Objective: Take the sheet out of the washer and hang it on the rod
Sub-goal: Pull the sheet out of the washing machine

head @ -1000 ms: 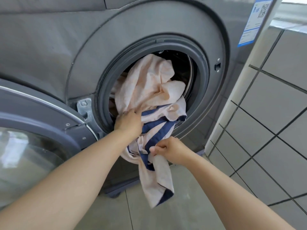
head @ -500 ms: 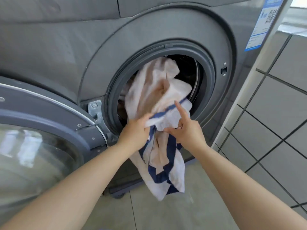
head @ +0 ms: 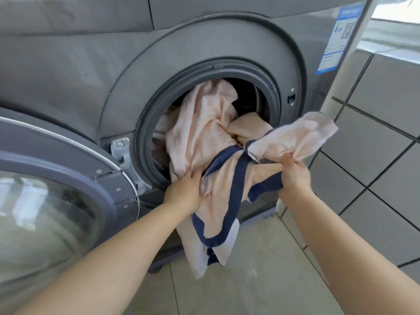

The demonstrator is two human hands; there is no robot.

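A pale peach sheet (head: 204, 130) with a navy border spills out of the round opening of a grey front-loading washer (head: 227, 46). Part of the sheet still lies inside the drum and a bunched length hangs below the opening toward the floor. My left hand (head: 185, 192) grips the sheet at the lower lip of the opening. My right hand (head: 295, 172) grips a fold of it out to the right, with a flap standing up above the fist. No rod is in view.
The washer's door (head: 56, 196) stands swung open at the left, its glass window facing me. A grey tiled wall (head: 377, 155) rises close on the right. Pale floor tiles (head: 261, 280) lie below the hanging cloth.
My right hand has moved out to the right and taken hold of a fold, pulling more sheet out of the drum. My left hand keeps its grip near the lower lip.
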